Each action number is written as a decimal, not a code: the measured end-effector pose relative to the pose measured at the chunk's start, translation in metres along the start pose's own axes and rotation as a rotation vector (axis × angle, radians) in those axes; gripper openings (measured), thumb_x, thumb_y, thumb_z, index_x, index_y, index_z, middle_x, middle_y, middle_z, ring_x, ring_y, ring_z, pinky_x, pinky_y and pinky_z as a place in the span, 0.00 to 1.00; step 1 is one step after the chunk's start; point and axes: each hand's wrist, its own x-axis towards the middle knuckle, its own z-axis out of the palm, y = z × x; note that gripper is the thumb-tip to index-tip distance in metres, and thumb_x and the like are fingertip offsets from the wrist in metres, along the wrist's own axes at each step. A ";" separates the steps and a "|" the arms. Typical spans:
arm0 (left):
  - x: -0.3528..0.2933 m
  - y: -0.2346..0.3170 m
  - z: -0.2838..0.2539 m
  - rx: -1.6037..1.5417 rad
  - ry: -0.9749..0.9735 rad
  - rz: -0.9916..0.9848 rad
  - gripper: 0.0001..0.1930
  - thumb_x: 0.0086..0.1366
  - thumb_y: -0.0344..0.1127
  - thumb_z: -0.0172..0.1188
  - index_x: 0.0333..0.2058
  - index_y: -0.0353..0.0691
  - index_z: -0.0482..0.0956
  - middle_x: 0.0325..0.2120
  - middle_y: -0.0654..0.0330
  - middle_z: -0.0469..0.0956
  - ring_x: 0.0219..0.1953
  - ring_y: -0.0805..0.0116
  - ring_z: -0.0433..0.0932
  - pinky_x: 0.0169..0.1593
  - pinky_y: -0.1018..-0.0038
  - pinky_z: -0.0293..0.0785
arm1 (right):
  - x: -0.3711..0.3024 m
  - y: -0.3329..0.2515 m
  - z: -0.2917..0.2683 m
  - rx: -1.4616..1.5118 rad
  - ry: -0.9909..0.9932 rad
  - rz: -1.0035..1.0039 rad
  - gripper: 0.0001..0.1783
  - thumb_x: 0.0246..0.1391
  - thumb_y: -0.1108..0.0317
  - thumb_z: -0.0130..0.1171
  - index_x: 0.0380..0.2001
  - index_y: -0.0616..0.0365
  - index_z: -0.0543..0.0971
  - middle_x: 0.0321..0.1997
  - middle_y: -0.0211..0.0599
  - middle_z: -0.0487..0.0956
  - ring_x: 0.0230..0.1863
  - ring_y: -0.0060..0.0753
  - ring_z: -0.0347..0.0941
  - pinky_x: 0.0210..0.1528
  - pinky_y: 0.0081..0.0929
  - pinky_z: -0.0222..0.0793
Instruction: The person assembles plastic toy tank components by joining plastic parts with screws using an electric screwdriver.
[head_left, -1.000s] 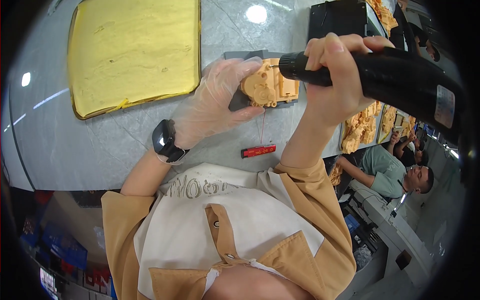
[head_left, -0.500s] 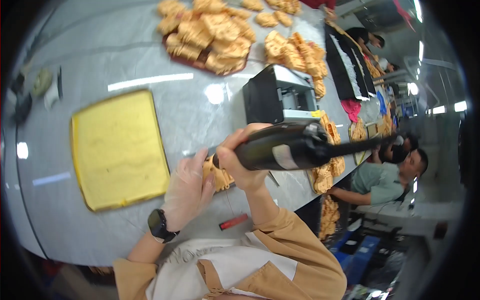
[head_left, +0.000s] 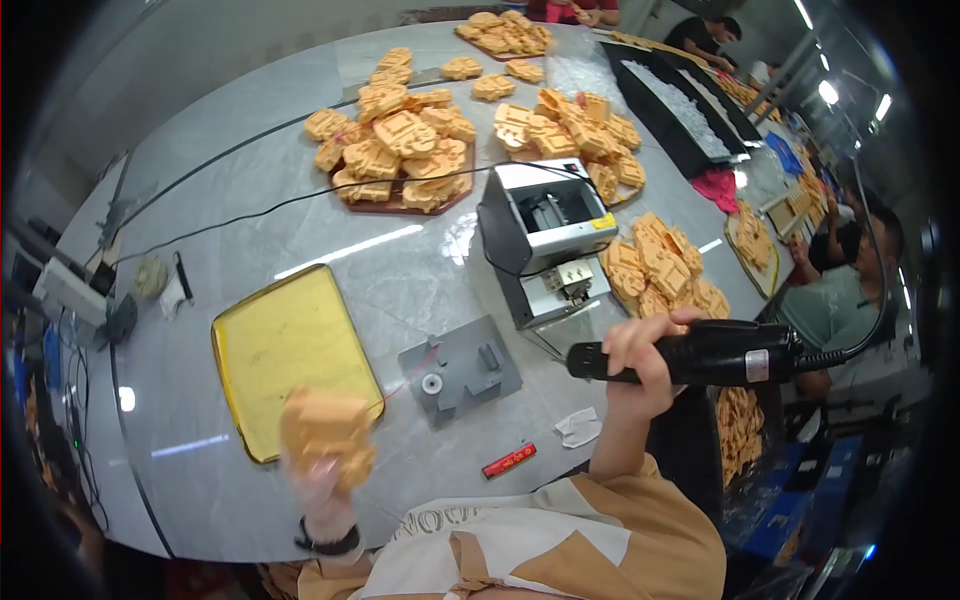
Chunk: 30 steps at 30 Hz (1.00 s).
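Note:
My left hand (head_left: 322, 478), in a thin clear glove, holds a blurred tan moulded part (head_left: 324, 430) up near the lower left, just in front of the yellow tray (head_left: 290, 345). My right hand (head_left: 640, 362) grips a black corded power tool (head_left: 705, 353) held level at the right, its tip pointing left. Between the hands a grey fixture block (head_left: 462, 368) lies on the grey table (head_left: 240, 200).
A grey and white box machine (head_left: 545, 235) stands behind the fixture. Heaps of tan moulded parts (head_left: 405, 155) cover the far table and the right side (head_left: 660, 265). A red strip (head_left: 510, 461) and white scrap (head_left: 580, 427) lie near me. Other people sit at right (head_left: 840, 300).
My left hand has lifted the tan part off the fixture and swung it to the lower left. The tool has drawn away to the right. My view has tilted up across the table.

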 end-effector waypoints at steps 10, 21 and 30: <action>-0.238 -0.015 -0.317 -0.576 1.449 0.358 0.19 0.57 0.39 0.55 0.45 0.34 0.69 0.39 0.55 0.73 0.40 0.66 0.70 0.40 0.72 0.69 | -0.028 0.022 -0.040 -0.018 0.322 0.315 0.21 0.43 0.78 0.49 0.44 0.59 0.62 0.20 0.29 0.64 0.14 0.21 0.60 0.26 0.25 0.63; 0.030 -0.003 -0.165 1.576 0.577 0.198 0.24 0.58 0.31 0.51 0.53 0.30 0.62 0.43 0.46 0.70 0.45 0.57 0.70 0.50 0.69 0.64 | -0.038 0.020 -0.033 -0.044 0.231 0.372 0.22 0.45 0.77 0.49 0.46 0.57 0.63 0.21 0.27 0.63 0.16 0.21 0.59 0.27 0.23 0.59; 0.046 0.012 -0.203 1.079 0.353 -0.149 0.16 0.52 0.25 0.43 0.41 0.29 0.65 0.29 0.56 0.71 0.30 0.69 0.68 0.34 0.75 0.66 | -0.033 0.011 -0.057 -0.043 0.400 0.329 0.20 0.42 0.79 0.51 0.42 0.62 0.63 0.20 0.31 0.65 0.14 0.23 0.62 0.25 0.25 0.62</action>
